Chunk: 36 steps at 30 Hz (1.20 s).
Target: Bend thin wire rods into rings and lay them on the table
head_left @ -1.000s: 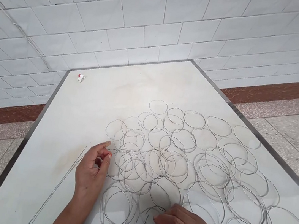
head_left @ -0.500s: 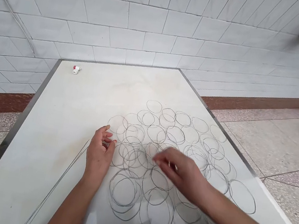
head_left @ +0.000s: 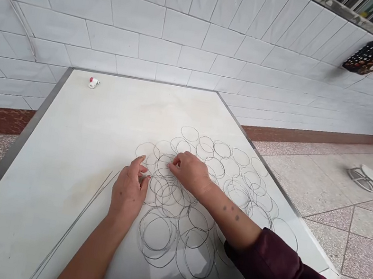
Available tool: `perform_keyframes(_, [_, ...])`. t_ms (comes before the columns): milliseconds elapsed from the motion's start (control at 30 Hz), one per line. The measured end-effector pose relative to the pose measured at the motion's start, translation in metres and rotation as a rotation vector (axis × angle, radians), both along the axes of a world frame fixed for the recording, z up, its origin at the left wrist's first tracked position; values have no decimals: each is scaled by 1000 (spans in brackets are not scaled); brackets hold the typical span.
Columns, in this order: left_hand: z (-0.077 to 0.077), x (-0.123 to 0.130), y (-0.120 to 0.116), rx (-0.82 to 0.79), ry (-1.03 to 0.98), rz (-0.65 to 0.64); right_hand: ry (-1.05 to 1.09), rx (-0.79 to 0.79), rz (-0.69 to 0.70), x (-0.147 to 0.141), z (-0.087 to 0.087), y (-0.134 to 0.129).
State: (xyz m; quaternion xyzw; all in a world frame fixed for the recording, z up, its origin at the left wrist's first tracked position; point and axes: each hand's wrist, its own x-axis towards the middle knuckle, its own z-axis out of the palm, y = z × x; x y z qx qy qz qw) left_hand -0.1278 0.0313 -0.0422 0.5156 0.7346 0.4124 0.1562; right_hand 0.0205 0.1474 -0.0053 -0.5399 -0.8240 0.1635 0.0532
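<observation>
Many thin metal wire rings (head_left: 154, 249) lie spread and overlapping over the middle and right of a white tabletop (head_left: 103, 120). My left hand (head_left: 129, 192) rests at the left edge of the rings, its fingers loosely bent and apart, with nothing visible between them. Over the rings to the right, my right hand (head_left: 190, 173) reaches down with thumb and fingertips pressed together. Whether it pinches a ring is hidden by the fingers. A few long straight wires (head_left: 74, 223) lie slantwise to the left of my left forearm.
A small white and red object (head_left: 93, 82) lies at the far left corner of the table. Behind stands a white tiled wall (head_left: 185, 26). A dark patterned bag (head_left: 370, 59) hangs at upper right. Low on the floor at right is a round-topped stool (head_left: 367, 177).
My right hand has moved left and farther across the table, closer to my left hand, and its fingertips have come down to the rings. My left hand has hardly moved. The view has shifted right.
</observation>
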Motion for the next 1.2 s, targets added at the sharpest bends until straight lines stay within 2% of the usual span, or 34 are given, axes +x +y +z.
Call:
perform_keyframes(233, [2, 0, -1, -38, 4, -9, 16, 45, -21, -5, -1, -7])
perform_keyframes(367, [1, 0, -1, -38, 11, -13, 99, 40, 29, -9, -1, -13])
perform_keyframes(567, [-1, 0, -1, -32, 25, -8, -29, 101, 15, -9, -8, -9])
perform_keyframes(833, [-1, -1, 0, -48, 38, -12, 29, 4, -57, -9, -8, -4])
perform_keyframes(1200, [1, -1, -1, -34, -4, 21, 328, -211, -136, 0, -1, -2])
